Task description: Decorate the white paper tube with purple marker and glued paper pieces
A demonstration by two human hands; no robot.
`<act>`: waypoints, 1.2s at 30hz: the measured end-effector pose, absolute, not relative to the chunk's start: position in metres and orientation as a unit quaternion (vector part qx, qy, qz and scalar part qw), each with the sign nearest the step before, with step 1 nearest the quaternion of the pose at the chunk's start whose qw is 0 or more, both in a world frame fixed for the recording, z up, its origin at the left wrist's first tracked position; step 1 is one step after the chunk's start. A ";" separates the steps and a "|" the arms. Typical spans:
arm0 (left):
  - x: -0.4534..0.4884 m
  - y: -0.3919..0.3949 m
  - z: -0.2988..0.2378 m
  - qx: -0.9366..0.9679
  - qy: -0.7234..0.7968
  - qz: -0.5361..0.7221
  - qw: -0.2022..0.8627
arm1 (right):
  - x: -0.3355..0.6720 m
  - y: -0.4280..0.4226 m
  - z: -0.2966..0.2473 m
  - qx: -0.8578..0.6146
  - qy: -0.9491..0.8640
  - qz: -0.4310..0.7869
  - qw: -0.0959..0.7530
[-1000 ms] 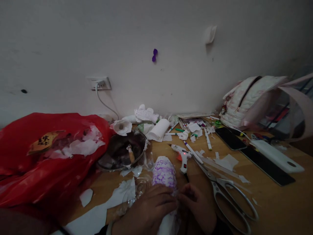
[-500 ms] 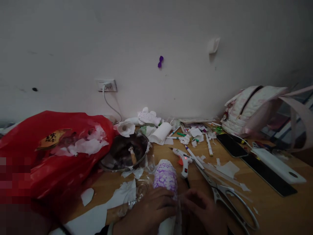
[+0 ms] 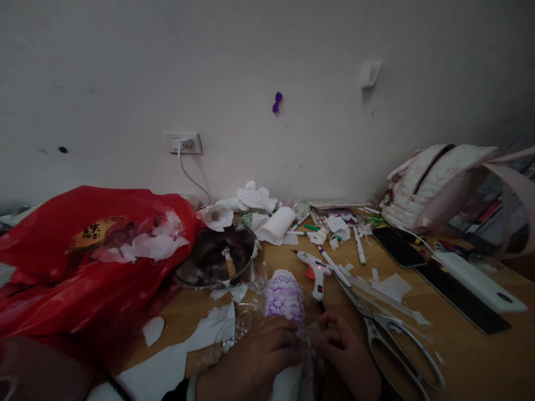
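A rounded white piece covered in purple-edged, scale-like paper (image 3: pixel 284 295) stands at the front middle, its lower part plain white. Across it lies my left hand (image 3: pixel 259 351), with the fingers wrapped over its middle. Close on its right side, my right hand (image 3: pixel 345 351) has its fingers curled in a pinch; a thin, translucent bit seems to be at the fingertips, too dim to name. Just beyond is a white glue gun (image 3: pixel 315 273) with a red light lit. Large metal scissors (image 3: pixel 388 340) lie right of my right hand.
On the left sit a red plastic bag (image 3: pixel 104 278) and a dark metal bowl (image 3: pixel 217 262) holding a stick-like piece. Paper scraps (image 3: pixel 167 356), a paper roll (image 3: pixel 278 224) and markers are scattered about. Phones (image 3: pixel 462 295) and a pale backpack (image 3: pixel 443 186) occupy the right.
The whole view has shifted slightly. My right hand's fingers have moved a little at the side of the scaly piece; my left hand keeps its hold.
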State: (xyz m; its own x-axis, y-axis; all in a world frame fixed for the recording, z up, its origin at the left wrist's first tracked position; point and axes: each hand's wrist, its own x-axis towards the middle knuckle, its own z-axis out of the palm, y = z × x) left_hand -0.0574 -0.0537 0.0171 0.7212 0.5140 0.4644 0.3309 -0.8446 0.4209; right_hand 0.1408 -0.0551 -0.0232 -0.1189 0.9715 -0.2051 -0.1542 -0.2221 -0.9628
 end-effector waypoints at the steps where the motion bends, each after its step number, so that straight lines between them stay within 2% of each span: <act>1: -0.058 -0.054 0.017 0.915 0.232 0.292 0.156 | 0.141 -0.055 -0.022 -0.488 -0.427 0.612 0.452; 5: -0.058 -0.055 0.021 0.918 0.228 0.282 0.159 | 0.148 -0.054 -0.008 -0.527 -0.445 0.601 0.403; 9: -0.057 -0.055 0.025 0.920 0.226 0.274 0.164 | 0.163 -0.054 0.008 -0.559 -0.530 0.510 0.383; 11: -0.057 -0.055 0.025 0.917 0.225 0.283 0.166 | 0.169 -0.055 0.012 -0.515 -0.625 0.449 0.377; 15: -0.057 -0.055 0.024 0.913 0.228 0.295 0.168 | 0.170 -0.057 0.015 -0.417 -0.770 0.371 0.310; 18: -0.058 -0.055 0.023 0.914 0.227 0.286 0.174 | 0.164 -0.058 0.019 -0.389 -0.810 0.338 0.281; 27: -0.058 -0.057 0.024 0.906 0.239 0.301 0.176 | 0.166 -0.060 0.021 -0.364 -0.859 0.234 0.274; 29: -0.060 -0.059 0.023 0.891 0.264 0.327 0.170 | 0.173 -0.059 0.025 -0.365 -0.853 0.201 0.314; 33: -0.065 -0.061 0.021 0.813 0.346 0.417 0.213 | 0.175 -0.058 0.044 -0.362 -0.811 0.096 0.449; 36: -0.065 -0.059 0.023 0.733 0.370 0.475 0.318 | 0.157 -0.060 0.050 -0.314 -0.826 0.092 0.459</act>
